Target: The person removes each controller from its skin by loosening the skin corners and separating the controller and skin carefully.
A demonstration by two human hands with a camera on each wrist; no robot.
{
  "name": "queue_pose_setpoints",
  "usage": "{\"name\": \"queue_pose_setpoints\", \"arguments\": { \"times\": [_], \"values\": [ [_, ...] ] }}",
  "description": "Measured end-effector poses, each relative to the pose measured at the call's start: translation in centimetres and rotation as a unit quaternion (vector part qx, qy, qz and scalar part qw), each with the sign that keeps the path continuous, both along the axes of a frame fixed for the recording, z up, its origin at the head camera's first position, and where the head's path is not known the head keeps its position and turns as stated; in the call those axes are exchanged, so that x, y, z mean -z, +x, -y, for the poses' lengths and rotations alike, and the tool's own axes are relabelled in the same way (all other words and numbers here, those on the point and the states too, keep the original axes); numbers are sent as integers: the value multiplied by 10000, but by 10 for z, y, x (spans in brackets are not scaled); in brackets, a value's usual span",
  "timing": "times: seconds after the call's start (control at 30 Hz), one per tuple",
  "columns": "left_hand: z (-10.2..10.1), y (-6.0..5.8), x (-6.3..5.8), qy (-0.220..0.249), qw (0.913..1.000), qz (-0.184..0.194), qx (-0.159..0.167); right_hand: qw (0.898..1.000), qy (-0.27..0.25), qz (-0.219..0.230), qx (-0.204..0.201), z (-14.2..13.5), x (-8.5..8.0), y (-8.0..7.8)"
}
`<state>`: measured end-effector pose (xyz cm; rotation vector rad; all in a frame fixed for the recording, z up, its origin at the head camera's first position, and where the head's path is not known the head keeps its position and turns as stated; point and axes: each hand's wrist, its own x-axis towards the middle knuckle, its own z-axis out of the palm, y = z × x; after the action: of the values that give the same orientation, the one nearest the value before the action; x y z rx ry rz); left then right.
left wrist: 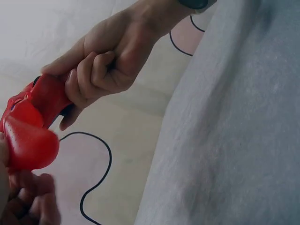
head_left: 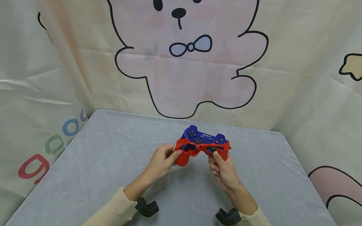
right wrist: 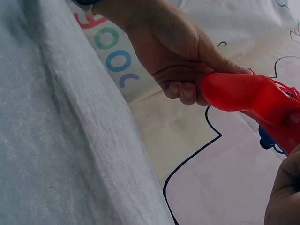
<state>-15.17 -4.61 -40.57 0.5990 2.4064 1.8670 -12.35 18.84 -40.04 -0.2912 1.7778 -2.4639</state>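
A blue Sony game controller [head_left: 209, 137] is held up over the table, its lower part inside a red rubbery cover [head_left: 183, 159]. The cover's upper rim lies bunched across the controller's face, so the top buttons show bare. My left hand [head_left: 162, 159] pinches the cover's left grip between thumb and fingers. On the other side my right hand [head_left: 224, 172] grips the right handle, thumb on the front and fingers curled behind. The left wrist view shows the cover [left wrist: 33, 145] from below, with the right hand [left wrist: 110, 65] beyond. In the right wrist view the left hand [right wrist: 173, 51] holds the far grip.
A grey cloth covers the table [head_left: 113, 141]. Behind it hangs a cream curtain [head_left: 282, 78] printed with a pink bear, letters and a star. Black bands [head_left: 147, 207] sit on both wrists beside cream sleeves [head_left: 113, 208].
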Motion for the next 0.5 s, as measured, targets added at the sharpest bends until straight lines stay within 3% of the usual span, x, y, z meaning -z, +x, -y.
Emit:
{"name": "queue_pose_setpoints", "arguments": {
  "times": [0.23,0.5],
  "values": [
    [-8,7,3,270,9987,-335,-287,9986,-501,-143,62,-2,0,-3],
    [-15,15,8,143,9971,-522,-536,9947,-1024,50,28,-6,1,-4]
  ]
}}
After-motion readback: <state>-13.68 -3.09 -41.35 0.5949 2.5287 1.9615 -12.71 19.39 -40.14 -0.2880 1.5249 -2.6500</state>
